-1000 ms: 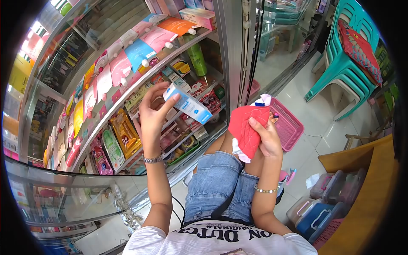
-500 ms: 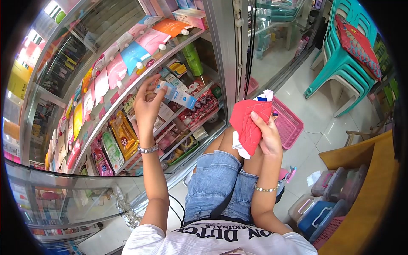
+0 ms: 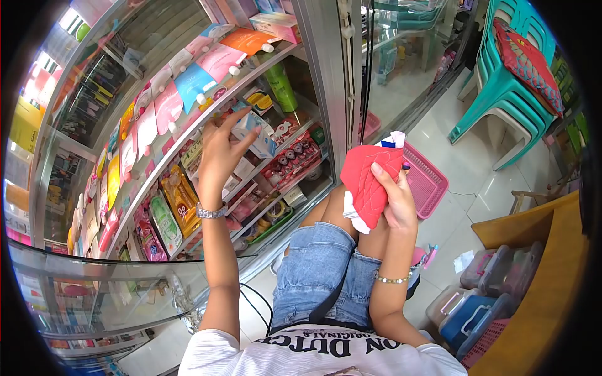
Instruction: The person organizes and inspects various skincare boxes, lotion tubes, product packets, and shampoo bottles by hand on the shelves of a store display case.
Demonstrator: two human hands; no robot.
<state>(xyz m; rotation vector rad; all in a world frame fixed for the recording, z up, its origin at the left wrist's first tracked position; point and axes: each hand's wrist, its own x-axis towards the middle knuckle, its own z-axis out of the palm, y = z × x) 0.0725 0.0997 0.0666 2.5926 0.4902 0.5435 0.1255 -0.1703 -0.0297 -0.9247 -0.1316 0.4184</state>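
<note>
Holding a box (image 3: pixel 256 128) at the shelf (image 3: pixel 164 160), left hand (image 3: pixel 219 153) fingers (image 3: pixel 232 118) clasp its long sides, probably light, crushable card, while the right hand (image 3: pixel 395 200) grips a soft cloth (image 3: pixel 367 182).

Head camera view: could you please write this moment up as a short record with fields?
Setting: shop floor beside a glass display cabinet stocked with cosmetics packets
Left hand: up at a middle shelf, fingers around a white-and-blue box
Right hand: clutches a red quilted cloth above the knee
Wrists: watch on the left, bead bracelet on the right
Floor: pink basket behind the cloth; stacked teal chairs further right
</note>
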